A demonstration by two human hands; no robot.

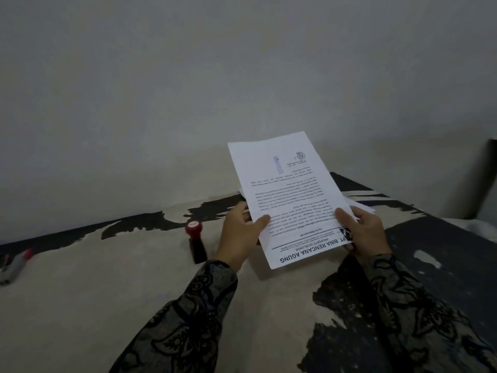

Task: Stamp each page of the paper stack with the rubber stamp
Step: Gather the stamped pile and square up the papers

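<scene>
Head view: both hands, left hand [240,232] and right hand [361,230], closed on the paper stack [289,200], top page already stamped; rubber stamp [195,244] lies just left of the left hand, handle toward the person.

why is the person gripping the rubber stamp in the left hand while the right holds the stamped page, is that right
Not quite. In the head view the rubber stamp lies on the table, untouched. The left hand and right hand both hold the stamped page.
</scene>
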